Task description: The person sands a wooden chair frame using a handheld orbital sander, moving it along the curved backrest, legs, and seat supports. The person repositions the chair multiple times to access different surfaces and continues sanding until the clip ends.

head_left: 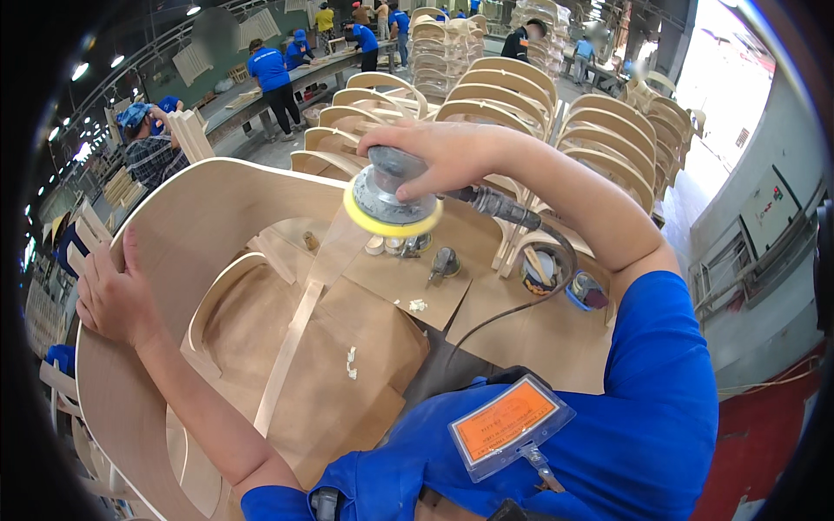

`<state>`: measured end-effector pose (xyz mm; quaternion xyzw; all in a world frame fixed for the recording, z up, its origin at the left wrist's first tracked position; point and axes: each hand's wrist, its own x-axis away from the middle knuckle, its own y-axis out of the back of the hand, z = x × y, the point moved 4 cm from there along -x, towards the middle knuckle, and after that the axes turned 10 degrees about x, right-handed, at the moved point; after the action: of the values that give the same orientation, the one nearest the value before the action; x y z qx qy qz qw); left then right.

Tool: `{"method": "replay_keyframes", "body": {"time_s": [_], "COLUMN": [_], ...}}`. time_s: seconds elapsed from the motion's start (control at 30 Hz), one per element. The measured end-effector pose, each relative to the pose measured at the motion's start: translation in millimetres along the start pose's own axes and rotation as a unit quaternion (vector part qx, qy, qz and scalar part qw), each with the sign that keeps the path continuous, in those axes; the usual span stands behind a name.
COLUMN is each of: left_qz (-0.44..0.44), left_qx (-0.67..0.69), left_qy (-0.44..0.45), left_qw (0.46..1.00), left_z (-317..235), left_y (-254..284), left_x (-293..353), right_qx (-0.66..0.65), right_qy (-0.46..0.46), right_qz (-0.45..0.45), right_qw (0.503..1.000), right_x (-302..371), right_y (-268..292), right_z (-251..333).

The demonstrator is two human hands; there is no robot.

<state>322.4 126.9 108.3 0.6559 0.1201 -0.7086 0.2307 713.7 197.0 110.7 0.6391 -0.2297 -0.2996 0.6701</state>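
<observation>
My right hand [447, 154] is wrapped over the top of a round orbital sander [391, 204] with a grey body and a yellow-edged pad. The sander is tilted at the far rim of a large curved plywood chair shell [230, 200]; I cannot tell whether its pad touches the wood. A dark hose [569, 252] runs from the sander round to the right and down toward my body. My left hand [120, 293] grips the shell's left rim, its thumb on the inner face. Inside the shell, a pale wooden strip [291, 352] and a curved wooden piece [208, 300] show.
Brown cardboard [534, 334] covers the worktop. On it lie a small dark tool [445, 263], small tins [375, 246], a round tub [540, 269] and a blue container [586, 291]. Rows of curved wooden frames [499, 91] stand beyond. Several people work at benches behind.
</observation>
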Motion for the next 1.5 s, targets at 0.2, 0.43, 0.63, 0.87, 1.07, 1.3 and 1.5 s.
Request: {"method": "replay_keyframes", "body": {"time_s": [0.2,0.43,0.63,0.87,1.07,1.3,1.5], "left_qz": [-0.028,-0.040,-0.035,-0.015,-0.003,-0.008,-0.024], "left_qx": [0.011,0.017,0.022,0.019,0.023,0.015,0.041], "left_qy": [-0.011,-0.001,0.006,0.005,0.019,0.014,0.011], "left_qw": [1.000,0.999,0.999,1.000,1.000,1.000,0.999], "left_z": [5,6,4,8,10,9,10], "left_y": [-5,-7,-4,-9,-16,-13,-13], "left_x": [2,5,7,5,5,4,5], "right_qx": [0.017,-0.026,-0.017,0.021,-0.005,-0.093,-0.119], "right_qy": [-0.001,-0.036,-0.067,0.011,-0.007,-0.005,-0.050], "right_qz": [-0.044,-0.067,-0.038,-0.019,-0.047,-0.193,-0.412], "right_qw": [0.999,0.997,0.997,1.000,0.999,0.977,0.902], "right_x": [17,47,48,4,21,44,54], "right_y": [-9,-25,-5,-4,-12,-47,-125], "right_z": [-9,-16,-20,0,-3,-17,-15]}}
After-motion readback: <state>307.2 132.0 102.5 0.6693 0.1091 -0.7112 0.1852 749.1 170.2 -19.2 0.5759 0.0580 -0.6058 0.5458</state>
